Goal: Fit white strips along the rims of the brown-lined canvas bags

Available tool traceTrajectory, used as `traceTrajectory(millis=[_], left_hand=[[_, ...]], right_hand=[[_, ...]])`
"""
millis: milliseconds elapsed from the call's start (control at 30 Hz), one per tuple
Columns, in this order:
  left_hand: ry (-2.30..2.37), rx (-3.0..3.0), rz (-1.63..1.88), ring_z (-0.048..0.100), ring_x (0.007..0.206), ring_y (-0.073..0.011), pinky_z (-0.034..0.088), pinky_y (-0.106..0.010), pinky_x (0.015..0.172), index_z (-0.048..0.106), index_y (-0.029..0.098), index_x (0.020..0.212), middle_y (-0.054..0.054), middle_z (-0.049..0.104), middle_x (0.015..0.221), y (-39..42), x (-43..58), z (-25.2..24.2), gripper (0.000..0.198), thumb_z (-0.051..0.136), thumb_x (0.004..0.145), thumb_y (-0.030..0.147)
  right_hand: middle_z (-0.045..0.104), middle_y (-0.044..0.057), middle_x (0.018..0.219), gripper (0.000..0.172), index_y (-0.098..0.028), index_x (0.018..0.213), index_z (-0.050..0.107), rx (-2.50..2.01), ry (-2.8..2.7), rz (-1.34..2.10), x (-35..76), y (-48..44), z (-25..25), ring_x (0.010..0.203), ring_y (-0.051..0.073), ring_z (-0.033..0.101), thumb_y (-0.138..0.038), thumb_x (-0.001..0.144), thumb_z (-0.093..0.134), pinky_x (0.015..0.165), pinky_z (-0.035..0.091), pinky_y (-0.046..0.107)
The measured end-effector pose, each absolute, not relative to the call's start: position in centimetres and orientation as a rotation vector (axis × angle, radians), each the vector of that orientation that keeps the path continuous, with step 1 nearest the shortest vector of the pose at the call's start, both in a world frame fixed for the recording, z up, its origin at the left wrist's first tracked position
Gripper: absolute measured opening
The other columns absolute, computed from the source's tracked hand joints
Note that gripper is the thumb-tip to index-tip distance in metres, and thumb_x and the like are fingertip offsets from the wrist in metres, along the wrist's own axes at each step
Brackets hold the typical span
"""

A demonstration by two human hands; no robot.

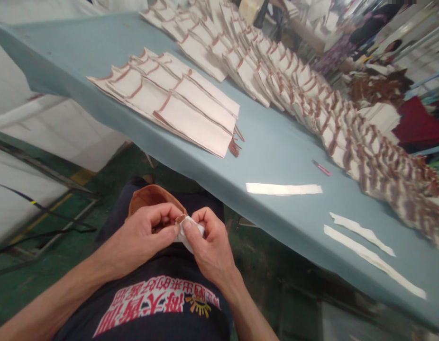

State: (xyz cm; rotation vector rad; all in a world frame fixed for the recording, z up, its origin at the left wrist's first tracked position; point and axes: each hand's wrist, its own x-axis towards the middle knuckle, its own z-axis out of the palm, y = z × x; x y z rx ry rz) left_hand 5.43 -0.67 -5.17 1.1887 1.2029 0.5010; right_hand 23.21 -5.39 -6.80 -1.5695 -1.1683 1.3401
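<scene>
A brown and white fabric piece (148,196) rests on my lap, its brown side curving up behind my fingers. My left hand (144,232) pinches its edge, thumb against fingertips. Close beside it, my right hand (214,244) is closed on a white part of the same piece, thumb pressed on top. The two sets of fingertips nearly meet, and the exact spot between them is partly hidden. On the table, nearest my hands, lies a stack of cream fabric pieces (201,118) with brown trimmed edges.
The blue-green table (276,151) slants across in front of me. Long rows of cream and brown pieces (301,90) cover its far side. White strips (283,189), a pair of pink-handled snips (322,168) and brown cords (234,146) lie on it. A person (343,42) is at the back.
</scene>
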Motion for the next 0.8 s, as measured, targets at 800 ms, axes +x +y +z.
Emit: traceTrajectory(millis=[800], left_hand=[[1.144, 1.210, 0.567, 0.063, 0.069, -0.0190, 0.046, -0.027, 0.063, 0.074, 0.022, 0.082, -0.001, 0.076, 0.075, -1.9, 4.5, -8.4, 0.028, 0.075, 0.087, 0.050]], right_hand=[[0.051, -0.007, 0.067, 0.036, -0.026, 0.082, 0.055, -1.544, -1.096, 1.437, 23.0, -6.2, -7.9, 0.061, 0.013, 0.038, -0.056, 0.093, 0.072, 0.057, 0.030, 0.029]])
